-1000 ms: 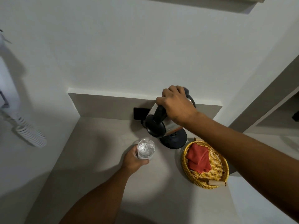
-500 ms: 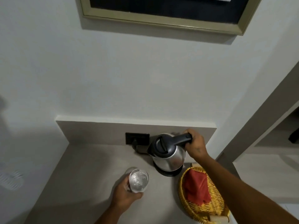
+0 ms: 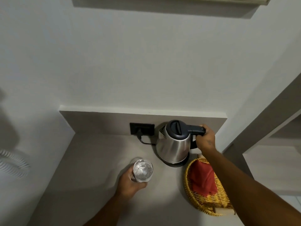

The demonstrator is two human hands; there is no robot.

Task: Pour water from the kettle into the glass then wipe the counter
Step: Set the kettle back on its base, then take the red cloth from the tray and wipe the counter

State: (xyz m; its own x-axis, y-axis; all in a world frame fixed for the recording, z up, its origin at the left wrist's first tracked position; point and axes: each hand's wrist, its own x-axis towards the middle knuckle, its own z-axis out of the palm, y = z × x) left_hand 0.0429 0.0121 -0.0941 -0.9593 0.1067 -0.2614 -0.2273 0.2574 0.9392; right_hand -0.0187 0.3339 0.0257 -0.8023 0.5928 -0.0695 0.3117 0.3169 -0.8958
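Observation:
A steel kettle with a black lid stands upright on its black base at the back of the grey counter. My right hand is closed around the kettle's dark handle. In front and to the left, my left hand holds a clear glass with water in it, low over the counter. A red cloth lies folded in a yellow wicker basket to the right of the glass.
A black wall socket with a plug and cord sits behind the kettle. The white wall rises close behind. A white coiled cord hangs at the left edge. A picture frame hangs high above, and a doorway opens to the right.
The kettle went from tilted over the glass back to upright on its base. My right hand slid to the end of the handle. The glass moved slightly toward me.

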